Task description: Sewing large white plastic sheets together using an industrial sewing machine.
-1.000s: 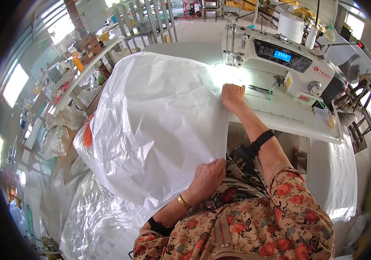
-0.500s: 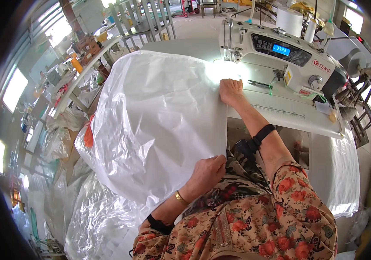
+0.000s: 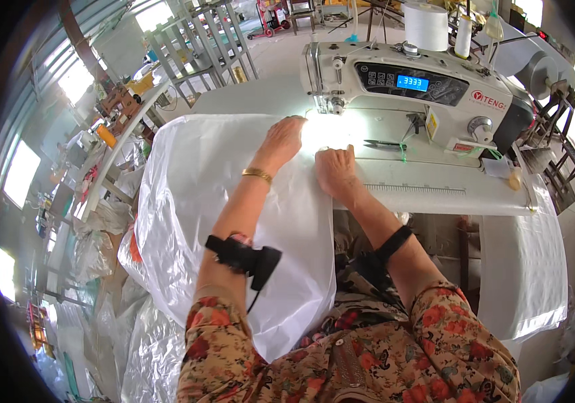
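Observation:
A large glossy white plastic sheet (image 3: 233, 228), perhaps a bag, spreads from the sewing machine (image 3: 422, 87) down toward my lap. My left hand (image 3: 282, 142) is on its upper part, just left of the lit needle area, with fingers bent and closed on the sheet. Nearer to me and a little to the right, my right hand (image 3: 336, 174) pinches the sheet's right edge, with its fingertips close to the glare. Bright lamp light washes out the fabric under the needle. A pair of thread snips (image 3: 383, 144) lies on the machine bed, right of my right hand.
A ruler strip (image 3: 415, 189) runs along the table's front edge. White thread cones (image 3: 426, 27) stand behind the machine. Another white sheet (image 3: 522, 269) hangs at the right. Crumpled clear plastic (image 3: 153, 342) lies at the lower left. Grey metal racks (image 3: 200, 50) stand at the back left.
My left hand has moved from the sheet's near edge up beside the needle area. My right hand stays on the right edge. The view has shifted, and the sheet has spread nearer my lap.

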The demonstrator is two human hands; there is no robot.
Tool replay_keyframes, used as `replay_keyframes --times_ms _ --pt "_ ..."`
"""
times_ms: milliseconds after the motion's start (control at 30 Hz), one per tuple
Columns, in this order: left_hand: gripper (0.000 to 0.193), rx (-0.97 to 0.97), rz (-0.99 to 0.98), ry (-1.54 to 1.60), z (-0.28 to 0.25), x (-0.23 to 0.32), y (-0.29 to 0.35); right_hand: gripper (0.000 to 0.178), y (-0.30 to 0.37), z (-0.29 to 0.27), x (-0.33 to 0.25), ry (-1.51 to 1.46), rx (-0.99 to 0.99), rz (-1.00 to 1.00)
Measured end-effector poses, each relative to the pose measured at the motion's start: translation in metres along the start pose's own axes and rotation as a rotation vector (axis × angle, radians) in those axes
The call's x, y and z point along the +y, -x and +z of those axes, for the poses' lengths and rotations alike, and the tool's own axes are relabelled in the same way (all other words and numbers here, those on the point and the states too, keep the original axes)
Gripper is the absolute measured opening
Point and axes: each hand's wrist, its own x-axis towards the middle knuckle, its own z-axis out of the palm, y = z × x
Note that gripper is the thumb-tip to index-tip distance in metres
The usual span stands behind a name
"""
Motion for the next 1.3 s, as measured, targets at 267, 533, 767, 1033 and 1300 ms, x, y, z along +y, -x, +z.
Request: replay_keyframes --times_ms 267,533,767,1033,1300 --pt "0.02 -0.157 -0.148 -0.021 0.056 -0.022 -0.054 0.019 -0.001 0.014 0.004 -0.142 -0.013 -0.016" --pt "0.017 -0.128 -0.298 0.046 0.076 -0.028 -0.06 0.015 -0.002 0.014 0.005 -0.15 0.123 -0.019" --pt "0.017 -0.071 -0.271 -0.037 0.071 -0.02 -0.063 0.013 -0.003 0.004 0.003 -0.112 0.183 -0.018" --pt "0.02 -0.017 -0.288 -0.069 0.078 -0.021 -0.063 0.009 -0.006 0.013 0.009 -0.108 0.289 -0.038" --pt "0.027 -0.159 -0.241 0.14 0.089 -0.049 -0.066 0.009 0.003 0.011 0.017 -0.15 0.358 -0.032"
